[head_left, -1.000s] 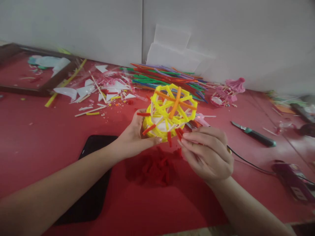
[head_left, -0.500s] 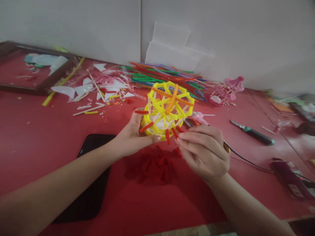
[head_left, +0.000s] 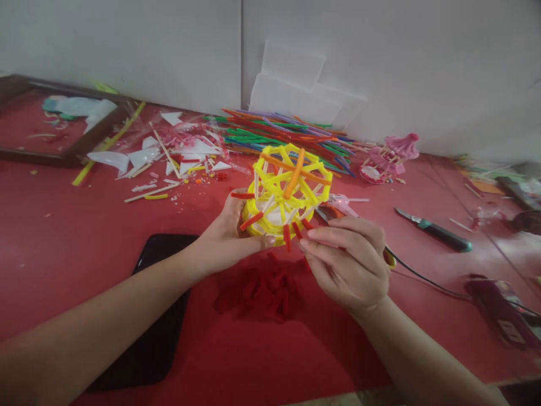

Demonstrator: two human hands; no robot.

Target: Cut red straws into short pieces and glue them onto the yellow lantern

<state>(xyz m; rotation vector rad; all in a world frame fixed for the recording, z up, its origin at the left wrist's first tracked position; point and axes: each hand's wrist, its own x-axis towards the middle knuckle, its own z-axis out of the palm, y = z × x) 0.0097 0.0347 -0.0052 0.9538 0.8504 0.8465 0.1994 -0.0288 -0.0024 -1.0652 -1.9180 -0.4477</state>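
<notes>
A round yellow frame model (head_left: pixel 291 194) of pipe cleaners and pale sticks, with a white base inside and an orange cross on top, is held above the table. Around its lower side stick out several short red pieces (head_left: pixel 252 220). My left hand (head_left: pixel 230 234) grips the model from the left, its thumb along the bottom edge. My right hand (head_left: pixel 350 259) has its fingertips pinched at one short red pipe-cleaner piece (head_left: pixel 297 230) on the model's near right side. Beneath them lies a pile of short red pieces (head_left: pixel 270 290), in shadow.
A black phone (head_left: pixel 143 332) lies under my left forearm. At right are a utility knife (head_left: pixel 435 228), a pink glue gun (head_left: pixel 344 204) with a cable, and a purple box (head_left: pixel 501 310). Behind lie colored pipe cleaners (head_left: pixel 287 135), scraps (head_left: pixel 147 155) and a pink model (head_left: pixel 393 157).
The model sits very slightly lower in view. My right fingertips have shifted slightly left and down along the red pieces; my left grip stays the same.
</notes>
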